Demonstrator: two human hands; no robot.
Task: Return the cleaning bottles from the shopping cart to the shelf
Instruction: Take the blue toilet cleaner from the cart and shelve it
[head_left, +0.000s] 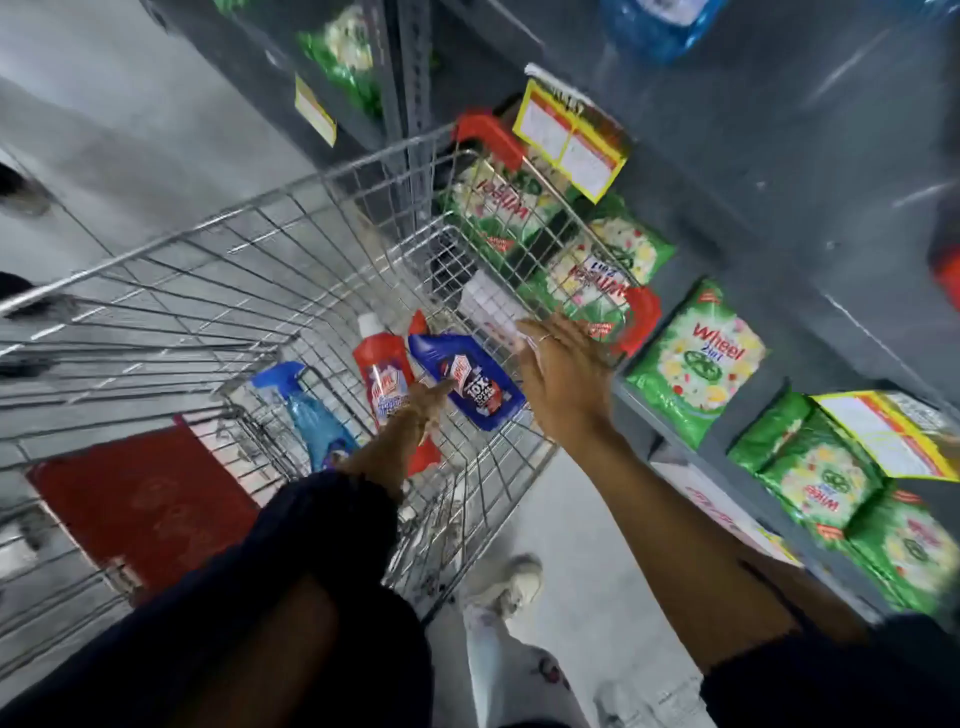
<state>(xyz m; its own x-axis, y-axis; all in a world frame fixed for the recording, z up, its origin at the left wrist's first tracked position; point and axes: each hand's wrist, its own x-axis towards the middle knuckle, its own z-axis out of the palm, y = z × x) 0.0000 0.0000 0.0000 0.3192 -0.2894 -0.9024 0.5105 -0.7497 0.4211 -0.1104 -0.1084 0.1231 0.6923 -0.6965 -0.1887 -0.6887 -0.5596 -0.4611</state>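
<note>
Inside the cart (218, 291), left hand (423, 402) touches the blue bottle (465, 379), grip unclear; right hand (563, 374), open and empty, hovers at three o'clock over the rim beside the shelf (649, 410).

Wire shopping cart (218, 270): red bottle (382, 371), dark blue bottle (467, 382) and blue spray bottle (311, 421) are laid on its floor. Grey shelf (644, 415), right of the hands: green Wheel detergent packets (696, 364) are stacked.
</note>
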